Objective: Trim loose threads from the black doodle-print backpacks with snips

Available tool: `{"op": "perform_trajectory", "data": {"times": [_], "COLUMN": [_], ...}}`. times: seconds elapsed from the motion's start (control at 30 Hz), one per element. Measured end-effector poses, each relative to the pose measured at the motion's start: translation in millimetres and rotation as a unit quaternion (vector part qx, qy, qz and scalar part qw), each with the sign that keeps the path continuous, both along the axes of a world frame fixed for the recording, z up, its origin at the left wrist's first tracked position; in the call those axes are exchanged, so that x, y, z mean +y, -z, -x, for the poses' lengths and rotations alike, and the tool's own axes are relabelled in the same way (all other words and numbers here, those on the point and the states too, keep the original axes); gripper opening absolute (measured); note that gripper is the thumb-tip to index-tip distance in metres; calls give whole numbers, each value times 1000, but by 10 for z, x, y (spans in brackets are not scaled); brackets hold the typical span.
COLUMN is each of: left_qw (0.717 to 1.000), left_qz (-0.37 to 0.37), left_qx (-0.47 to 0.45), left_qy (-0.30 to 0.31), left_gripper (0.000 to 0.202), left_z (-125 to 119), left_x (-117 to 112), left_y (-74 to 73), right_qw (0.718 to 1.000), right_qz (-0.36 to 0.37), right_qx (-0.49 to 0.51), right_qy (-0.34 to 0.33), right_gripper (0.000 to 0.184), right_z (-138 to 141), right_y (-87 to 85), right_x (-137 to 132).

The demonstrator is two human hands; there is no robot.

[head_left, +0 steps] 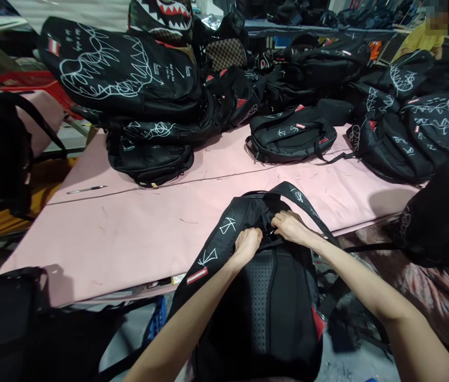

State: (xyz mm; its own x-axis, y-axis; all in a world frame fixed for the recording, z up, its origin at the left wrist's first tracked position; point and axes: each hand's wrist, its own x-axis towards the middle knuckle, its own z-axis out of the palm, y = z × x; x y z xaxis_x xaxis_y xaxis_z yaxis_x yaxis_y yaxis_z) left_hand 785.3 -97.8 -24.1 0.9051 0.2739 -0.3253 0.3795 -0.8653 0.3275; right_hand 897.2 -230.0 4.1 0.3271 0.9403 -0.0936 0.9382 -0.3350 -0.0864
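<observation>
A black backpack [288,297] leans against the front edge of the pink table, its padded back panel facing me. White scribbles and a red-and-white label mark its left shoulder strap [216,241]; the right strap [307,204] arches beyond my wrist. Near the top of the panel, my left hand [248,244] is closed on black fabric. My right hand [287,225] pinches at the same spot, a little to the right, with its fingers bent into the bag's upper part. What exactly the right fingertips hold is hidden.
The pink table [129,244] carries stacked black backpacks [129,79] at the back left, a single backpack [291,132] in the middle and more [415,132] at right. A pen [87,189] lies on the left. Someone in a yellow top [419,40] is at the far right.
</observation>
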Motion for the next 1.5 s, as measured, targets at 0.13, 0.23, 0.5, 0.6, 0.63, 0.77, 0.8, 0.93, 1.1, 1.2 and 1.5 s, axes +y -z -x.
{"op": "perform_trajectory", "data": {"times": [0.13, 0.23, 0.5, 0.6, 0.63, 0.77, 0.8, 0.93, 1.1, 1.2, 1.5], "left_qw": [1000, 1000, 1000, 1000, 999, 999, 999, 997, 969, 967, 946], "left_qz": [1, 5, 11, 13, 14, 21, 23, 43, 185, 158, -20], "left_qx": [-7, -8, -19, -23, -24, -31, -34, -58, -162, -200, -285], "left_qy": [5, 8, 15, 16, 16, 17, 17, 20, 32, 19, 153], "left_gripper": [26, 25, 26, 26, 26, 25, 25, 24, 31, 18, 26], "left_z": [3, 3, 7, 10, 9, -11, -15, 20, 168, 279, 1059], "left_x": [13, 26, 49, 67, 73, 75, 71, 76, 260, 382, 92], "left_y": [-23, -26, 16, 51, 62, 78, 68, -45, -164, -118, -180], "right_qw": [999, 999, 998, 998, 998, 998, 997, 998, 999, 996, 972], "right_qz": [-2, 1, 23, 24, 21, 10, 6, -2, -3, 1, -16], "right_qx": [15, 12, -11, -15, -18, -16, -14, -5, 50, 81, 221], "right_qy": [-28, -39, -52, -59, -61, -68, -70, -60, 7, 33, 79], "right_gripper": [18, 19, 22, 19, 19, 19, 20, 23, 20, 20, 18], "right_z": [-33, -56, -44, -43, -45, -60, -65, -93, -114, -82, 392], "right_y": [96, 151, 143, 132, 138, 205, 225, 249, 152, 97, -540], "right_x": [48, 66, 104, 123, 127, 136, 135, 110, 52, 37, -254]}}
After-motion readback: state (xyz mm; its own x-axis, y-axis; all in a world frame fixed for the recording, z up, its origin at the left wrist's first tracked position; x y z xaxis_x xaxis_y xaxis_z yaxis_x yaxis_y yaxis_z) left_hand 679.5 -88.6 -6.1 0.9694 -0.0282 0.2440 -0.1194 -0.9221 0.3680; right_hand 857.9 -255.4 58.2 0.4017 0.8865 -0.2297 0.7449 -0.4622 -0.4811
